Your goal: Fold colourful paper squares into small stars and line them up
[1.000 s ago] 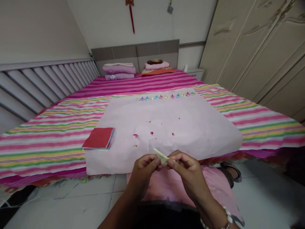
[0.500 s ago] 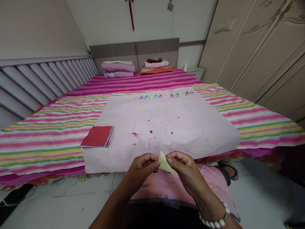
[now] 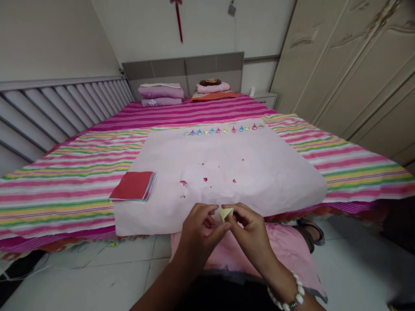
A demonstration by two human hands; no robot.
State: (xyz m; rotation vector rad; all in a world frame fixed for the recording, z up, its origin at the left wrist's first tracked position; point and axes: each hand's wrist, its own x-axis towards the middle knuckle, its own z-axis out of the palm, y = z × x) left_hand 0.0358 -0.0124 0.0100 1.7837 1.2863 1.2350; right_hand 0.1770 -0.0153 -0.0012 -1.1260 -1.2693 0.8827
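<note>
A small pale yellow piece of folded paper point(image 3: 226, 213) is pinched in my right hand point(image 3: 248, 224), between thumb and fingers, just past the bed's near edge. It shows a triangular shape with its point downward. Beside it is my left hand point(image 3: 202, 229), its thumb stretched to the paper's lower tip and my right thumb. The left index finger stands apart from that thumb, and the other left fingers curl inward. Along the far side of the white sheet point(image 3: 266, 172) runs a row of small coloured folded-paper pieces point(image 3: 212, 130). A stack of paper squares point(image 3: 132, 185), red on top, lies at the left.
The white sheet has several torn spots and rests on a striped bed cover point(image 3: 78, 181). A pink cushion point(image 3: 285, 250) lies under my forearms. Folded bedding point(image 3: 162, 91) is piled by the headboard point(image 3: 214, 67). A slatted rail point(image 3: 65, 99) borders the left; a wardrobe point(image 3: 350, 73) stands right.
The yellow paper has turned and now looks smaller, with its point down. My left fingers have come off its left side, and the left thumb has moved right toward my right thumb.
</note>
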